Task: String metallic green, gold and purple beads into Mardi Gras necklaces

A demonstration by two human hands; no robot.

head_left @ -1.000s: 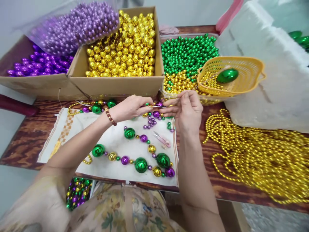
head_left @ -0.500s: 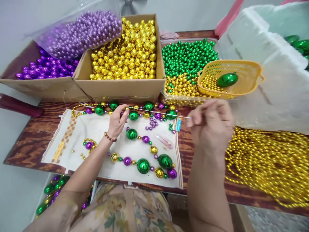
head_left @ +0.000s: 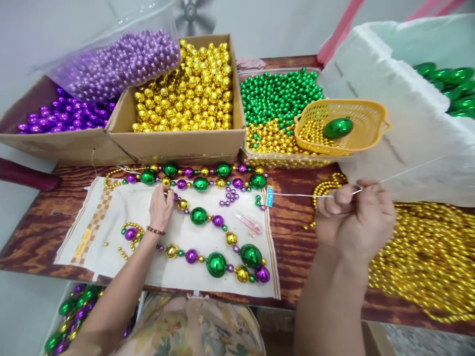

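Note:
My left hand (head_left: 160,210), with a brown bead bracelet at its wrist, is closed at the upper end of a strand of green, gold and purple beads (head_left: 198,216). The strand curves over a white cloth (head_left: 148,277). Off to the right, my right hand (head_left: 354,217) is raised and pinches a white string (head_left: 297,195). One stretch of string runs left toward a small blue tag (head_left: 269,196); another slants up and right past the hand. Loose light purple beads (head_left: 230,196) and a pink-handled tool (head_left: 248,222) lie on the cloth.
Behind stand boxes of purple beads (head_left: 70,111) and gold beads (head_left: 185,94), then a tub of green beads (head_left: 280,94). A yellow basket (head_left: 371,133) holds one green ball. Gold bead strings (head_left: 426,257) cover the right side. A second strand (head_left: 201,184) lies along the boxes.
My right hand has moved right, drawing out more string. My left hand has dropped down and left onto the strand's end, and the strand reaches farther up. The view has shifted slightly.

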